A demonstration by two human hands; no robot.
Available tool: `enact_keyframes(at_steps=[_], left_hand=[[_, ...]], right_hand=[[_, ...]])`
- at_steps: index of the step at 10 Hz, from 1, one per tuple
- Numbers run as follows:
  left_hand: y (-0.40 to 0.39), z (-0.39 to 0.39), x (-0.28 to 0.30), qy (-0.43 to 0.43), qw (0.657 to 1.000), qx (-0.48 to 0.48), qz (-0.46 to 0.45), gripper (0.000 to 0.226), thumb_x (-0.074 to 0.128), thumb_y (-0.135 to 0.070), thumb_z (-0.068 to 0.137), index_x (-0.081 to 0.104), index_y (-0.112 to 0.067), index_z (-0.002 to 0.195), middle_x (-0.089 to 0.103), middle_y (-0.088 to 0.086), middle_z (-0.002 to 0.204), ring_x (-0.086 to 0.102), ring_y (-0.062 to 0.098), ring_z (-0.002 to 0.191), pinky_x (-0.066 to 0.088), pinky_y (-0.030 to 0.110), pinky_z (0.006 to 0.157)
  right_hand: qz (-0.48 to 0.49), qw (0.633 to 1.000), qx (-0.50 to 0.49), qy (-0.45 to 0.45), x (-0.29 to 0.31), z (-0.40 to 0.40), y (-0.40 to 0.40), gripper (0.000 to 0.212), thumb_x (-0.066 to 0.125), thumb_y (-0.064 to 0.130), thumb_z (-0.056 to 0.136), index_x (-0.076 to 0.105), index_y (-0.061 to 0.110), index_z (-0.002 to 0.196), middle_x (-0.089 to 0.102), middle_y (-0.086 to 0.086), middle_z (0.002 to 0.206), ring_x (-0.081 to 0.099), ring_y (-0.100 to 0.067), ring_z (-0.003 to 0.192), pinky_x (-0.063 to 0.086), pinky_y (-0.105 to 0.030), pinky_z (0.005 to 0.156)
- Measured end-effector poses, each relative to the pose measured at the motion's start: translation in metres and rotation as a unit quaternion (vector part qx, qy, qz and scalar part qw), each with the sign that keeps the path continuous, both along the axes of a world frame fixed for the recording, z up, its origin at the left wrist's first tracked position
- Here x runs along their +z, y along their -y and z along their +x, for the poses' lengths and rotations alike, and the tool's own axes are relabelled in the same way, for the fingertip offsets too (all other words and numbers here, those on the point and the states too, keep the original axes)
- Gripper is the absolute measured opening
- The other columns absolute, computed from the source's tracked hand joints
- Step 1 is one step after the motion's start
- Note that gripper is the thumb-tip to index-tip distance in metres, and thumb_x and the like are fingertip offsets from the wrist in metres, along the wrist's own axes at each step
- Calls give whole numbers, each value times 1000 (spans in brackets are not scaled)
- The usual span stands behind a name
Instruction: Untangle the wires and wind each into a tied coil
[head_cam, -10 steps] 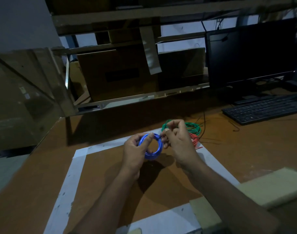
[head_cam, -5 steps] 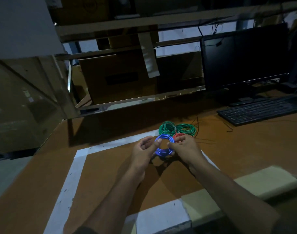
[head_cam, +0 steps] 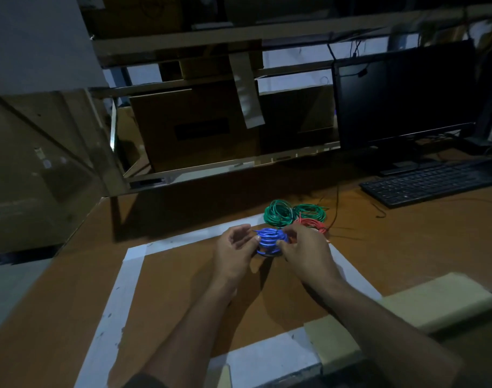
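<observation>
A blue wire coil [head_cam: 269, 238] lies flat and low over the brown table between both hands. My left hand [head_cam: 235, 254] pinches its left rim with thumb and fingertips. My right hand [head_cam: 303, 252] pinches its right rim. Just beyond lie two green coils [head_cam: 278, 213] [head_cam: 310, 212] side by side, and a red coil [head_cam: 313, 225] partly hidden behind my right hand.
A white tape square [head_cam: 133, 273] marks the table around the hands. A black keyboard [head_cam: 432, 182] and a dark monitor [head_cam: 405, 93] stand at the right. Thin dark cables [head_cam: 336, 203] trail past the coils. Cardboard boxes [head_cam: 194, 127] fill the shelf behind. Foam padding [head_cam: 435, 298] lies at the near right.
Both hands have carried the blue coil away from me and down, tipping it from upright to flat, close beside the green and red coils.
</observation>
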State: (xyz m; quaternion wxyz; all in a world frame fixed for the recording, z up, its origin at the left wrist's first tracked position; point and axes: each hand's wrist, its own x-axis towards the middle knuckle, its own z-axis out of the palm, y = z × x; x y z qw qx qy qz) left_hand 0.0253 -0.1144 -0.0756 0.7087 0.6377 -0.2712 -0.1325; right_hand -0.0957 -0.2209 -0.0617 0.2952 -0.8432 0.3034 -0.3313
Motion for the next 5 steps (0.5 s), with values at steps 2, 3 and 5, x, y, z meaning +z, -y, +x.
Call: enact_keyframes(at_steps=[2,3,5], left_hand=[[-2,0,-5,90,995,38,21,29,69,-15,98,65,-13,127,69,6,123,68,9,108,57,15,75],[-7,-3,-2,155,984,82,41,34,62,-25,103,61,-11,134,64,2,128,63,-2,107,51,5,71],[-15,-10,6,287,942,114,132,44,52,-41,106,55,-18,144,58,2,144,54,15,131,45,17,95]], right_hand=[[-40,996,59,-55,-10,2,-2,27,68,23,96,70,14,122,71,-4,113,65,-15,97,54,-28,80],[-32,997,55,-33,-15,-2,-3,27,68,23,94,68,19,121,68,1,113,64,-12,98,58,-30,82],[-43,996,65,-32,-7,-19,-6,38,67,26,95,59,21,132,64,0,123,61,-17,111,56,-37,92]])
